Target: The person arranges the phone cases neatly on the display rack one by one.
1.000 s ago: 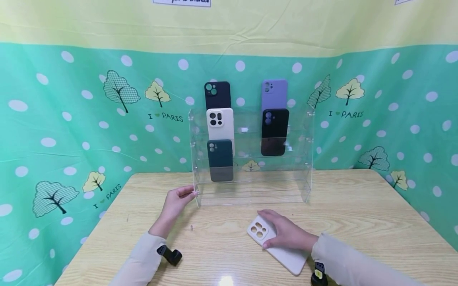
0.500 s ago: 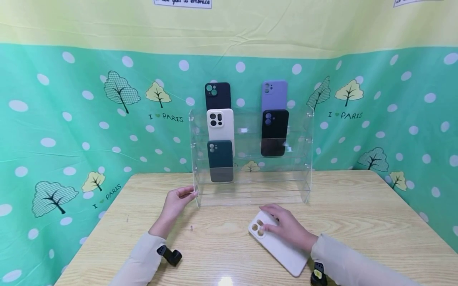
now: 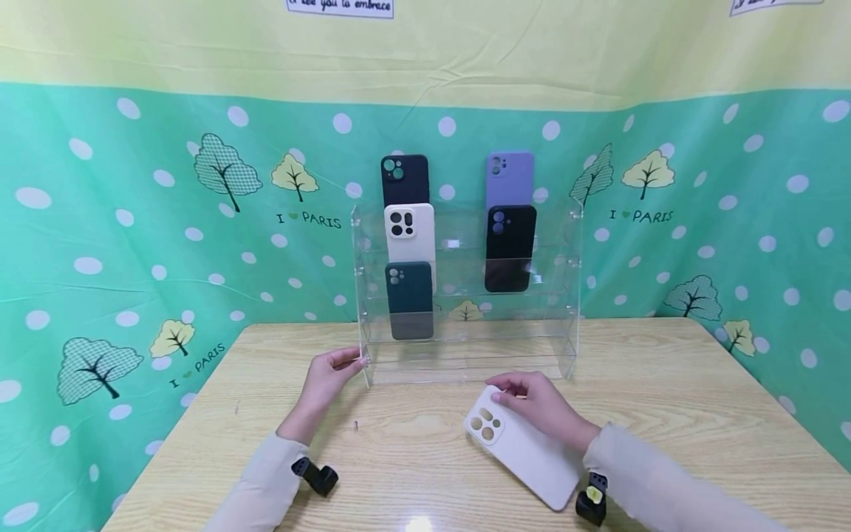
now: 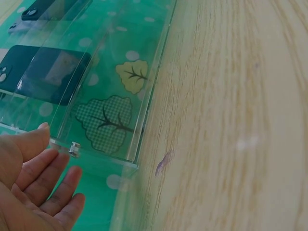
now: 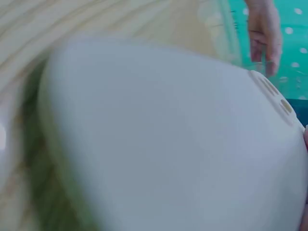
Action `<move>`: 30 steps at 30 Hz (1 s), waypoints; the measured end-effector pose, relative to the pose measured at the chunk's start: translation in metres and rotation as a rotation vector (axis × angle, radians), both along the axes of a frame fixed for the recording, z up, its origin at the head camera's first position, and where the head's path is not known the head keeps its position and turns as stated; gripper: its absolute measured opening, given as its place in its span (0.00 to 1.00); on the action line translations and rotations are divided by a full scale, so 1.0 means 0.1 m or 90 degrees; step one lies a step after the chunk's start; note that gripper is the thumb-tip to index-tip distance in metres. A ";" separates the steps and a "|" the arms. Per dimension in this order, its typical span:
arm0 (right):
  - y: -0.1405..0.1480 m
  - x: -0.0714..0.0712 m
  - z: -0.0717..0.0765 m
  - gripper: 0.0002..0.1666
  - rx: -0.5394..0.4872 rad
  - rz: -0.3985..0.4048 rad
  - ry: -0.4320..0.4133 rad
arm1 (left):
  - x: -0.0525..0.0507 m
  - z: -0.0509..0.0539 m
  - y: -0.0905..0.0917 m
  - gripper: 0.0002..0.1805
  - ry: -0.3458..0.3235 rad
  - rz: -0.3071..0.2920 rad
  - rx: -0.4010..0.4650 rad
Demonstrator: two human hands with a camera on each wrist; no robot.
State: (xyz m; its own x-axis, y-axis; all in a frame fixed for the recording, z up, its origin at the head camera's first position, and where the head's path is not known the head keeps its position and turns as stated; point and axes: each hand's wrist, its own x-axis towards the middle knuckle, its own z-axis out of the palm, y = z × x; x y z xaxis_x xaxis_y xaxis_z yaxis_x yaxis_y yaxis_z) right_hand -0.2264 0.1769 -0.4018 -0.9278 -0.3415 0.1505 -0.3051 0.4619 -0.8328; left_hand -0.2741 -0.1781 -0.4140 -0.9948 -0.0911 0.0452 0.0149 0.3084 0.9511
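A white phone case [image 3: 532, 454] slants over the table in the head view, camera cut-outs toward the rack. My right hand [image 3: 548, 406] pinches it by the edge near its upper corner. In the right wrist view the case [image 5: 173, 134] fills most of the picture, blurred, with a shadow beneath its near edge. My left hand [image 3: 330, 375] holds the left side panel of a clear acrylic display rack [image 3: 465, 362] low down. The left wrist view has thumb and fingers of that hand [image 4: 33, 183] at the panel's edge, beside a metal screw [image 4: 74, 149].
Cases stand on the rack: dark navy [image 3: 407, 181], white [image 3: 410, 240] and dark green [image 3: 409, 299] at left, purple [image 3: 510, 177] and black [image 3: 510, 247] at right. The wooden table [image 3: 412, 473] meets a patterned green cloth [image 3: 266, 281] behind.
My right hand has shifted its grip up along the white case to the upper corner edge. The case has risen slightly and moved a little right. My left hand stays put.
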 end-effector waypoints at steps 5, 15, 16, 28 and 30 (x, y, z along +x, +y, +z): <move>0.02 -0.03 0.16 0.16 -0.037 -0.046 -0.041 | 0.01 0.00 0.00 0.18 0.001 -0.001 0.001; 0.16 -0.19 0.58 0.20 -0.153 -0.126 -0.054 | 0.01 0.02 0.01 0.19 0.000 -0.005 0.009; 0.18 -0.21 0.62 0.20 -0.166 -0.132 -0.053 | 0.01 0.02 0.01 0.19 0.000 -0.005 0.009; 0.24 -0.50 1.13 0.25 -0.258 -0.176 0.002 | 0.00 0.00 0.01 0.18 0.005 -0.004 0.000; 0.23 -0.55 1.20 0.24 -0.306 -0.178 0.012 | 0.00 -0.01 0.01 0.18 0.004 -0.004 0.000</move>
State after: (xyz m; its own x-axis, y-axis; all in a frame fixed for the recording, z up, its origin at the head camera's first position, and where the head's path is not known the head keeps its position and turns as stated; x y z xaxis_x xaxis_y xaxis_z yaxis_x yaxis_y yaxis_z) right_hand -0.2817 0.2004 -0.2816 -0.9688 0.0290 0.2463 -0.2425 0.0963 -0.9654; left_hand -0.2736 -0.1775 -0.4146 -0.9950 -0.0848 0.0521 0.0236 0.3077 0.9512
